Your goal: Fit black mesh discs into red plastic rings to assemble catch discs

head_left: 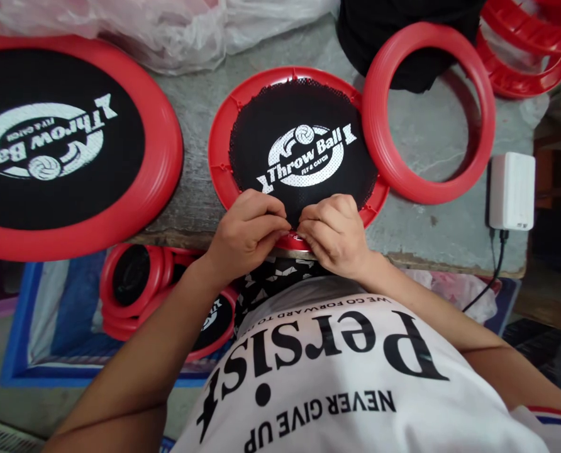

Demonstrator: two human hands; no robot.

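Note:
A round black mesh (247, 138) printed "Throw Ball" lies inside a red plastic ring (220, 148) at the table's front edge. Along the near rim, my left hand (252, 229) pinches the mesh edge between thumb and fingers. My right hand (334, 233) grips the same edge just beside it, with its fingers curled. Little pegs stand up around the ring's far and side parts, where the mesh edge looks loose and ragged. The fingertips cover the exact spot being held.
A finished-looking red disc (160, 145) lies at left. A bare red ring (379, 113) leans at right, near black fabric (365, 38) and stacked red rings (521, 82). A white power bank (511, 192) with a cable sits at the right edge. Plastic bags (167, 31) lie behind; a blue crate (21, 340) holds discs below.

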